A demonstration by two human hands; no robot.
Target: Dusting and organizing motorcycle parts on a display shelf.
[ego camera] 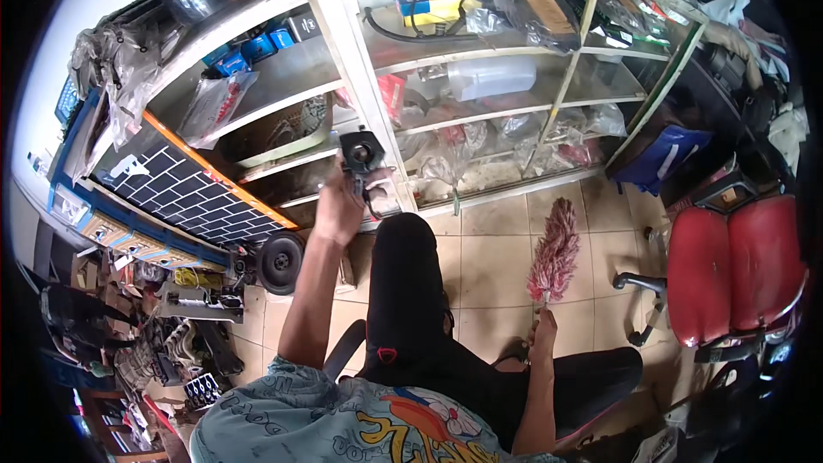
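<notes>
My left hand (339,206) grips a black part with a round opening (362,153), raised before the white frame of a glass-fronted cabinet (379,103). A short dark cable or lever hangs from that part; its exact kind cannot be told. Lower and to the right, my right hand (543,328) is closed around the handle of a red and white feather-like duster (555,257), its fluffy head pointing away from me over the tiled floor. Both hands are well apart, one on each side of my raised knee (405,251).
Cabinet shelves hold small blue boxes (258,47), a clear plastic container (492,76) and bagged parts. A red-seated chair (733,270) stands at right. A black wheel (281,262) and piled machine parts (173,347) lie at left.
</notes>
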